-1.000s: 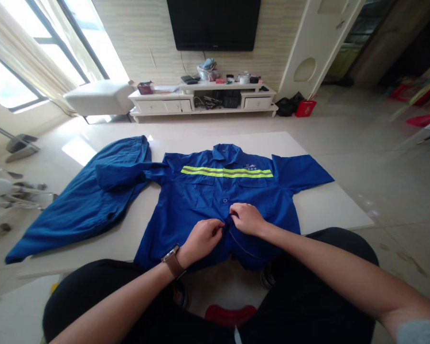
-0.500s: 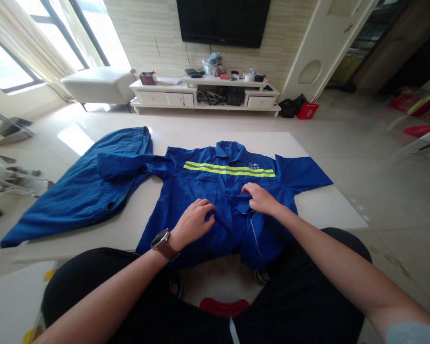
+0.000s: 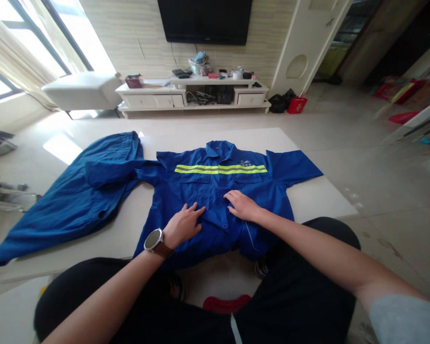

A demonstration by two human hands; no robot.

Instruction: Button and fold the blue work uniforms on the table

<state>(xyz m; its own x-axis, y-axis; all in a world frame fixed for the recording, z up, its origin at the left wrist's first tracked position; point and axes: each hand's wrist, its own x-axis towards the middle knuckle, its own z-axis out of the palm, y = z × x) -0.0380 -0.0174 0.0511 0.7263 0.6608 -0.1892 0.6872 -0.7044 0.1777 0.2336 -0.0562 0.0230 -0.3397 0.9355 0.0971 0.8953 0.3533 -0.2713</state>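
A blue work jacket (image 3: 197, 188) with a yellow-green and grey stripe across its chest lies spread front up, collar at the far end. My left hand (image 3: 184, 225), with a round watch on the wrist, rests on the jacket's lower left front, fingers spread. Beside the front placket, my right hand (image 3: 242, 206) touches the cloth, its fingers stretched toward the middle and the thumb apart. A thin white cord or edge shows on the lower right front. Another blue garment (image 3: 93, 191) lies on the left, partly under the jacket's sleeve.
A white table (image 3: 308, 205) bears both garments and has its near edge by my knees. A red seat (image 3: 225, 304) shows between my legs. Across the floor stand a white TV cabinet (image 3: 146, 101), a light bench (image 3: 82, 91) and a red bag (image 3: 296, 105).
My right hand has moved inward toward the placket, and the raised cloth under it has come down flatter. The fingers of my left hand have spread on the jacket. The view has shifted slightly right.
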